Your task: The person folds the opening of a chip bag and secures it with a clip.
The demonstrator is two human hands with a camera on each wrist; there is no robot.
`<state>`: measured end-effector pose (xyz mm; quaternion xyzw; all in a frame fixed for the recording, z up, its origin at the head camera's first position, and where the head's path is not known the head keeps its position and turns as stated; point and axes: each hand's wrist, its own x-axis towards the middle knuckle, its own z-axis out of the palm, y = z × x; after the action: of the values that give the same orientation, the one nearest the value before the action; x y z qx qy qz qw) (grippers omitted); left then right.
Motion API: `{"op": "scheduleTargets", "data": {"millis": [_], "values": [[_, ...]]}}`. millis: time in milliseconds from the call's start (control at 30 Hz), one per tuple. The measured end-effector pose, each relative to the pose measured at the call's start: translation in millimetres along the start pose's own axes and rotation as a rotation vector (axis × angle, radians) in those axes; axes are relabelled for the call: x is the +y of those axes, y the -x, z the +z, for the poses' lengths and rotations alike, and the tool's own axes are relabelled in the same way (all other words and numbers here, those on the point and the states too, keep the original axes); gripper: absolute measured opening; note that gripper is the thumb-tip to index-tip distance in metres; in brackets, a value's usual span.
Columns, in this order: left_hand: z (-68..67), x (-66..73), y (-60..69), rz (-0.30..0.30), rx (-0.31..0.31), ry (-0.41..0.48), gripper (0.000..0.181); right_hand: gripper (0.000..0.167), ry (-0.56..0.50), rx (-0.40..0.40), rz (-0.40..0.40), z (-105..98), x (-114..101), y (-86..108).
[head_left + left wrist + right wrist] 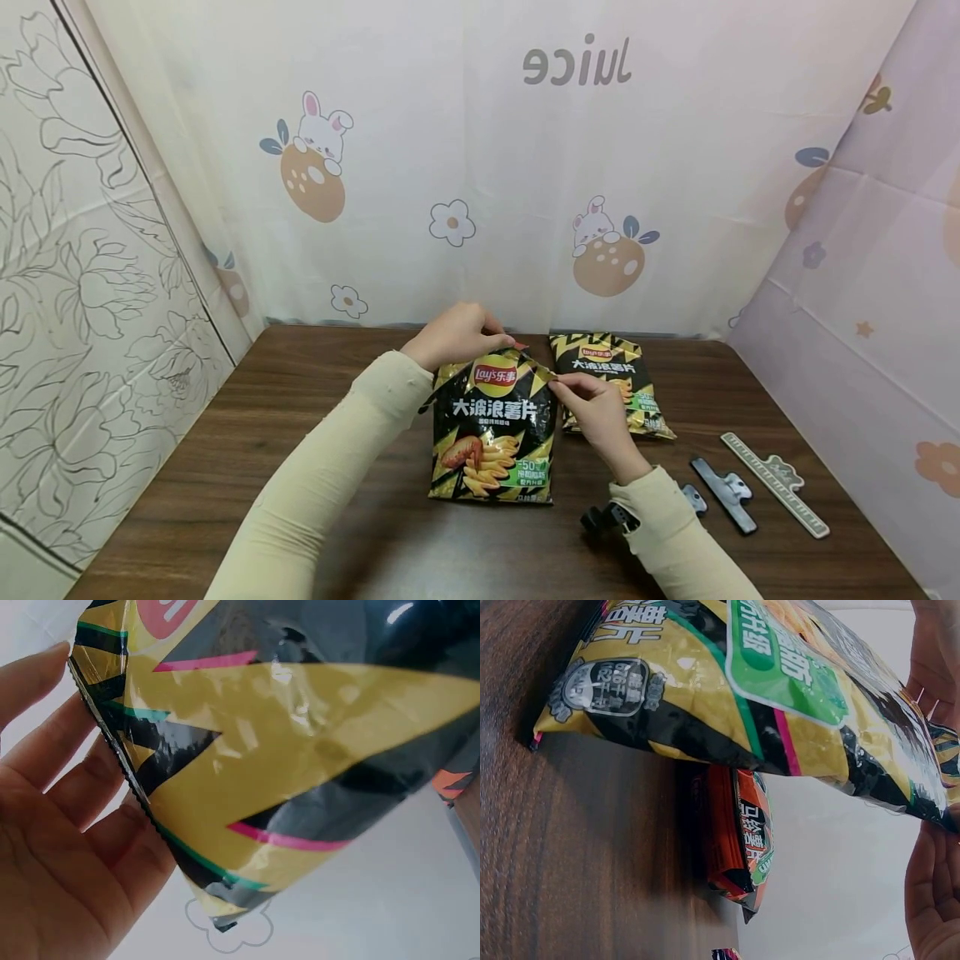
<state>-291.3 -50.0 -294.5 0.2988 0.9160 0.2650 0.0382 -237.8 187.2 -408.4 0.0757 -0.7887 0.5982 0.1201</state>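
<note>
A black and yellow bag of potato chips point(491, 442) stands upright at the middle of the table, its front toward me. My left hand point(459, 333) reaches over from the left and grips its top edge. In the left wrist view, fingers point(97, 780) of that hand lie along the bag's crimped seam. My right hand point(600, 412) pinches the bag's top right corner between thumb and fingers. The right wrist view shows the bag point(697, 690) tilted across the frame, a lower corner near the wood. Whether its top is torn cannot be seen.
A second black and yellow chip bag point(611, 383) lies behind on the right. A dark clip point(724, 493) and a long pale clip point(776, 483) rest at the right, with another clip point(693, 500) partly behind my right sleeve. An orange packet point(727, 832) shows in the right wrist view.
</note>
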Motion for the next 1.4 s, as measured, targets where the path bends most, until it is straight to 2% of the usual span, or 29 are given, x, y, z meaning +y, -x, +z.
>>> {"op": "scheduleTargets", "data": {"millis": [233, 500, 767, 1067, 1400], "values": [[0.9, -3.4, 1.1, 0.014, -0.017, 0.032, 0.022, 0.027, 0.005, -0.009, 0.007, -1, 2, -0.3], [3.0, -5.0, 3.7, 0.053, -0.008, 0.042, 0.019, 0.030, 0.031, -0.023, 0.016, -2, 2, 0.8], [4.0, -3.8, 7.1, 0.036, -0.003, 0.046, 0.021, 0.038, 0.018, -0.068, 0.087, -6, -1, 1.5], [5.7, -3.2, 8.4, 0.026, -0.003, 0.056, 0.021, 0.045, -0.014, -0.127, 0.071, -12, -5, -4.8], [6.3, -2.5, 8.4, 0.023, 0.003, 0.045, 0.020, 0.057, 0.037, -0.214, 0.182, -11, -11, -8.3]]}}
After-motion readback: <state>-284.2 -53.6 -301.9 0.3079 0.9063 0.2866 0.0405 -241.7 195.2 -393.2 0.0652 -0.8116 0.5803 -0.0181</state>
